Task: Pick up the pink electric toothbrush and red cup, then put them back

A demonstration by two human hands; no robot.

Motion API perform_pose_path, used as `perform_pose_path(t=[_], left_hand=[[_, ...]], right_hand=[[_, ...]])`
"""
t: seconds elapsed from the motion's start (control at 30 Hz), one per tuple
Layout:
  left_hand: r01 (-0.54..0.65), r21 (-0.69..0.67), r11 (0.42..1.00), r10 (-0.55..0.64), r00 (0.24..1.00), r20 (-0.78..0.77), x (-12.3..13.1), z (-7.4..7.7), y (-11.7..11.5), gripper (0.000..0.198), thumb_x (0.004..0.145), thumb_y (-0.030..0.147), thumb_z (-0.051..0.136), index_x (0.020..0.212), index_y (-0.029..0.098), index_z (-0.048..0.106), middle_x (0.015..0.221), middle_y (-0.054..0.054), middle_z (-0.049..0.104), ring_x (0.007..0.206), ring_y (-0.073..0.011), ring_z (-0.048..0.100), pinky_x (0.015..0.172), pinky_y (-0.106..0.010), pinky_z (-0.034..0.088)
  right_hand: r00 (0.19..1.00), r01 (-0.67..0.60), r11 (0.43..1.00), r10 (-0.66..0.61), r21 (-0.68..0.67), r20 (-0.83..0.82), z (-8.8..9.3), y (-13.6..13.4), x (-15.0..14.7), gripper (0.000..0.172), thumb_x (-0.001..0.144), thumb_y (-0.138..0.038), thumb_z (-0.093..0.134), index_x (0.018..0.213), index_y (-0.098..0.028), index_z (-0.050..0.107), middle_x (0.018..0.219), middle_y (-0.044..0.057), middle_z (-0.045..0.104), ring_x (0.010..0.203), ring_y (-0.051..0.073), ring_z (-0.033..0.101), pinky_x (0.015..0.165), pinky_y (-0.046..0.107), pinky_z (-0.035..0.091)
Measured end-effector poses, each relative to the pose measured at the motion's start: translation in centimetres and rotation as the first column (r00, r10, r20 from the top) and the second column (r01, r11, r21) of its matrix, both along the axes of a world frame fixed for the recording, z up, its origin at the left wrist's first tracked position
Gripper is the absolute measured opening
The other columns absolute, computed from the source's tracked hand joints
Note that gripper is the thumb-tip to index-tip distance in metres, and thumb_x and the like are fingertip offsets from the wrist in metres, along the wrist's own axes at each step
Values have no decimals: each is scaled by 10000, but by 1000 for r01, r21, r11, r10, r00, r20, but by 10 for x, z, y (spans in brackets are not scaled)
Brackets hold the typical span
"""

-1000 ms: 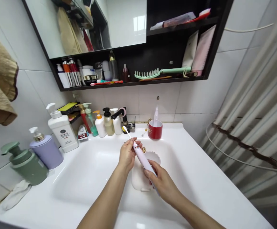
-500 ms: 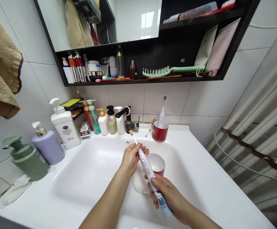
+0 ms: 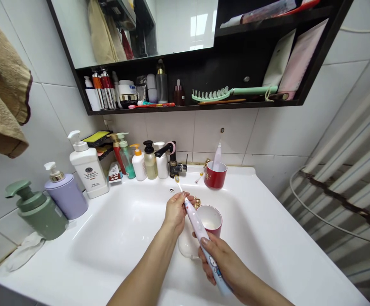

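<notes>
My right hand (image 3: 221, 261) grips the lower body of a pink and white electric toothbrush (image 3: 199, 227) with a cartoon print, held slanted over the white sink (image 3: 115, 229). My left hand (image 3: 175, 210) pinches the toothbrush's neck just below the small brush head (image 3: 177, 180). Directly behind the toothbrush stands a red cup with a white inside (image 3: 211, 219), resting in the basin beside a white dish.
A black tap (image 3: 169, 155) stands at the sink's back among small bottles. A second red cup (image 3: 215, 174) with a toothbrush sits at the back right. Large pump bottles (image 3: 87, 165) line the left rim. A dark shelf (image 3: 185, 91) hangs above; a brown towel (image 3: 1, 97) hangs left.
The toothbrush has slid down toward me, with my right hand lower on its body. The red cup behind it has come into clearer view. The camera has shifted slightly.
</notes>
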State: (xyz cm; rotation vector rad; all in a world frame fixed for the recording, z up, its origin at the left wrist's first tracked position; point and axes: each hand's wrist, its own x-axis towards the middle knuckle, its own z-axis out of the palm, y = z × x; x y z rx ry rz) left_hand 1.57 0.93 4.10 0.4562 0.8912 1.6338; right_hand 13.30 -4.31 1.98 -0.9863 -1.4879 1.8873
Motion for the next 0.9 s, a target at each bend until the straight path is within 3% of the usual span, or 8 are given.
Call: perform_pose_path(t=[0.17, 0.33, 0.47, 0.73, 0.9], left_hand=[[-42, 8, 999, 42, 999, 0, 1, -3, 1, 69, 646, 159, 467, 622, 100, 493, 503, -24, 552, 470, -98, 535, 507, -212, 422], [-71, -31, 997, 72, 997, 28, 0, -4, 3, 59, 643, 150, 471, 608, 105, 485, 498, -14, 541, 468, -90, 533, 521, -206, 418], [-82, -38, 996, 83, 996, 44, 0, -4, 4, 60, 649, 144, 463, 605, 109, 480, 496, -9, 533, 463, -83, 528, 521, -199, 415], [-91, -54, 994, 94, 993, 67, 0, -5, 4, 61, 656, 135, 456, 601, 113, 474, 495, 0, 517, 461, -75, 521, 520, -192, 414], [-105, -94, 990, 112, 991, 78, -1, -6, 5, 62, 670, 128, 447, 612, 121, 467, 504, 3, 515, 467, -72, 522, 528, -192, 420]], right_hand=[[979, 69, 982, -100, 178, 176, 0, 1, -1, 274, 694, -452, 363, 734, -182, 362, 520, -62, 371, 387, 42, 348, 370, 176, 286], [998, 2, 1000, -1, -13, 62, 2, 0, -2, 291, 705, -469, 321, 774, -189, 363, 553, -59, 369, 363, 28, 322, 346, 166, 266], [997, 15, 1000, -15, 3, 78, 3, 0, -1, 293, 699, -462, 341, 744, -174, 372, 539, -62, 360, 364, 23, 327, 342, 160, 258], [1000, -10, 991, 10, -136, -4, 6, -1, 0, 286, 709, -448, 336, 811, -183, 365, 557, -59, 374, 370, 18, 330, 346, 154, 265], [999, 13, 995, -9, -101, 37, 7, -2, 0, 257, 710, -436, 349, 752, -182, 364, 551, -61, 372, 364, 18, 323, 340, 155, 263]])
